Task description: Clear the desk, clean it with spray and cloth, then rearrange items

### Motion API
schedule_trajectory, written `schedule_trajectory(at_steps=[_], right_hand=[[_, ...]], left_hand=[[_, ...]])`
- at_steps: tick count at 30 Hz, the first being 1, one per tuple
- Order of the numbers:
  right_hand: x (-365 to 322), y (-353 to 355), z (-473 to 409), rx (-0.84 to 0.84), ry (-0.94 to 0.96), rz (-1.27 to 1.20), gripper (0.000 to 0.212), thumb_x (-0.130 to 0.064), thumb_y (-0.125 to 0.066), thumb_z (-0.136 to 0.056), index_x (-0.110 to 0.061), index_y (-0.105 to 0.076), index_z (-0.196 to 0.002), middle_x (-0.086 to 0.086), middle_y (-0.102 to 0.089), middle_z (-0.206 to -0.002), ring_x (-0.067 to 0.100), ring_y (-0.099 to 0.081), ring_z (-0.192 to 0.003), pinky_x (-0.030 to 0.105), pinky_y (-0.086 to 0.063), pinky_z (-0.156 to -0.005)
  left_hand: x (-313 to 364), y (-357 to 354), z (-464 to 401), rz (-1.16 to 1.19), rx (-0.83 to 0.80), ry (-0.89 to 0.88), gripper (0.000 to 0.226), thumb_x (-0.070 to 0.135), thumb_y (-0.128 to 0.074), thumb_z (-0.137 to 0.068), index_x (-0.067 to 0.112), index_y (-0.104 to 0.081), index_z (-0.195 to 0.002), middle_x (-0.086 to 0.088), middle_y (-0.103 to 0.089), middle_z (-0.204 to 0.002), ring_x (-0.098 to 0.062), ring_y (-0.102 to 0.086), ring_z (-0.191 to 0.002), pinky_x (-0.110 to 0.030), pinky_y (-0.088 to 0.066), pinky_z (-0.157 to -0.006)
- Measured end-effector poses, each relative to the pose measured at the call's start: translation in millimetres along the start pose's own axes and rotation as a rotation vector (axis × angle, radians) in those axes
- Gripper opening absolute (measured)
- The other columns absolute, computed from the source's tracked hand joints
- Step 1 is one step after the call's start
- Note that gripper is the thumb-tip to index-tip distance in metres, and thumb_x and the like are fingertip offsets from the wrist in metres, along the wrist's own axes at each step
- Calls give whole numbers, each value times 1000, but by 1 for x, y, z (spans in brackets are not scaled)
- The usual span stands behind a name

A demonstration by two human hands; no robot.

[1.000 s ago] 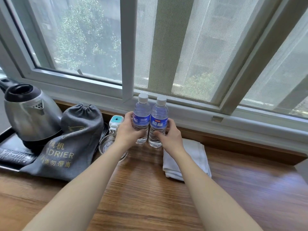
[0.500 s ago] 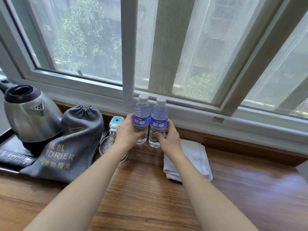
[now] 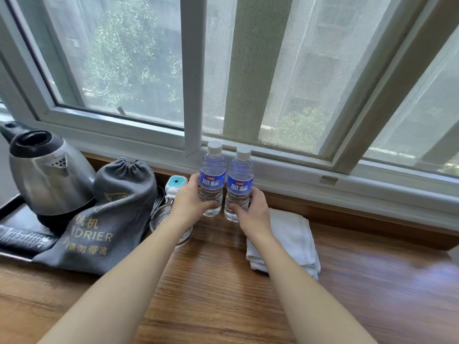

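Two small clear water bottles with blue labels and white caps stand upright side by side at the back of the wooden desk (image 3: 223, 281), near the window sill. My left hand (image 3: 191, 199) grips the lower part of the left bottle (image 3: 212, 180). My right hand (image 3: 253, 209) grips the base of the right bottle (image 3: 240, 184). A folded white cloth (image 3: 293, 239) lies flat on the desk just right of my right hand.
At the left a black tray (image 3: 10, 209) holds a steel kettle (image 3: 47, 175) and a remote control (image 3: 22, 240). A grey hair-dryer bag (image 3: 109, 219) leans beside it. A glass cup (image 3: 161, 219) and a white-and-teal plug (image 3: 175, 184) sit behind my left wrist.
Both hands keep their hold on the bottles. The bottles stay at the same spot by the sill, with a slightly wider gap between them.
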State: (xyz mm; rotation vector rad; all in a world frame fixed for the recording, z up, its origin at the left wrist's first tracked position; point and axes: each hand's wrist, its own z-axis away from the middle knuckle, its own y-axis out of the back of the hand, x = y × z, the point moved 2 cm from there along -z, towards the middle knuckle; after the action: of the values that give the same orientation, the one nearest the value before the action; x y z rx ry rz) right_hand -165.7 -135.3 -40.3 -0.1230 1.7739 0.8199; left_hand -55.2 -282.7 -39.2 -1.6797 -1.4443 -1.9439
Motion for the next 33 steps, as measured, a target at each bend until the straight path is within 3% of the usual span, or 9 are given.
schedule_trajectory(at_steps=[4,19,33], right_hand=[[1,-1,0,2,-2,-14,51,-13,-81,-82,-19,-57,-126,-4,-56,-121,7,-51,-107,19,-36,-93],[3,-3,1,3,-2,-27,52,-13,-81,-83,-19,-56,-128,-3,-54,-125,6,-49,-109,21,-36,-95],[5,-3,4,-25,-50,-4,62,-16,-83,-80,-18,-55,-135,0,-54,-128,7,-49,-112,20,-35,-96]], left_hand=[[0,-1,-1,-6,-8,-3,77,16,-90,-65,28,-45,-126,6,-66,-116,-14,-61,-108,-37,-51,-91],[3,0,-1,-21,-14,17,78,17,-90,-65,26,-46,-128,4,-64,-120,-16,-60,-111,-42,-52,-96],[1,0,7,18,-1,22,91,8,-89,-63,27,-42,-138,4,-57,-128,-15,-57,-115,-37,-48,-98]])
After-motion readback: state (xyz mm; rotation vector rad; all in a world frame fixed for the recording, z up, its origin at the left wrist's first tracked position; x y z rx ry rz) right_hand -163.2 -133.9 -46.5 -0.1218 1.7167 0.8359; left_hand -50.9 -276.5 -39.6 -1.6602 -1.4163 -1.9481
